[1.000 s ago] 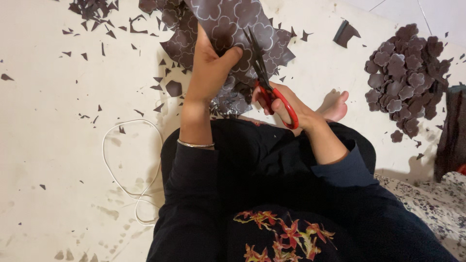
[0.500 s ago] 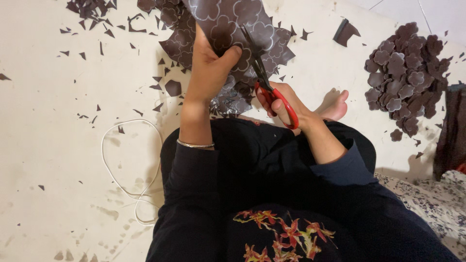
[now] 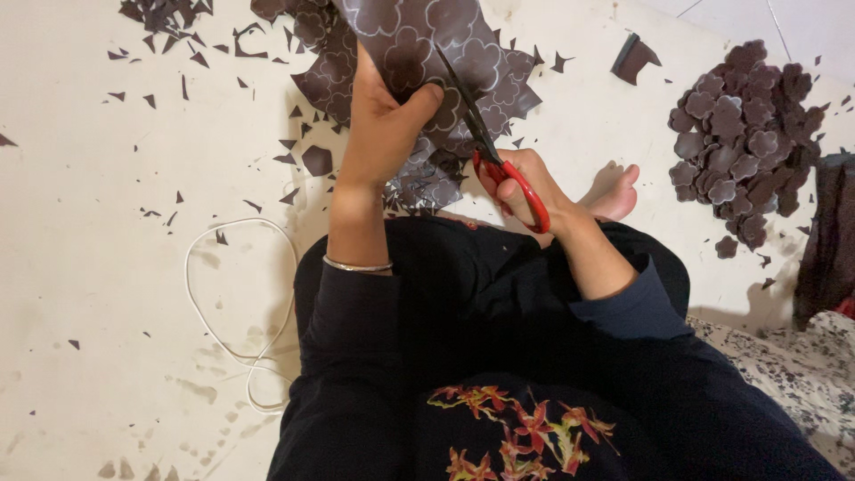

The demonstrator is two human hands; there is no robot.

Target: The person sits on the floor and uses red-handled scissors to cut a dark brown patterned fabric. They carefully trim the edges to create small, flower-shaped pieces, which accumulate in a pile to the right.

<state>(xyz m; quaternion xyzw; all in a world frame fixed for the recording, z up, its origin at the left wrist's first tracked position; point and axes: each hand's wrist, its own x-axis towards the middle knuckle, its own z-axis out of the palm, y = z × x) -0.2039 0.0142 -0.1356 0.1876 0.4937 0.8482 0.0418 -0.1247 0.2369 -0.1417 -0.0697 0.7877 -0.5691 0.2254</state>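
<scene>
**Seated person cutting dark patterned sheet w/ red scissors**

Nearest cam: lap in dark clothing w/ red-orange floral embroidery [image 3: 525, 432]. Thin bracelet [image 3: 356, 265] on left wrist. White cord [image 3: 233, 312] loops on pale floor [image 3: 89, 267], just left of the lap. Bare foot [image 3: 614, 191] shows past right forearm.

Mid: right hand [image 3: 525, 187] closed thru red handles of scissors [image 3: 485, 147], fingers curled in the loops; black blades point up-left into the sheet, opened only a little. Left hand [image 3: 383, 120] clamped on dark brown sheet [image 3: 427, 53] w/ pale flower outlines, thumb on top, fingers under; sheet held up above knees, lower edge ragged.

Far: 1 pile of cut flower shapes [image 3: 744, 134] on floor at right, well apart from hands. Small dark offcuts [image 3: 160, 18] scattered top left + around sheet. Dark cloth [image 3: 824, 240] at right edge.
</scene>
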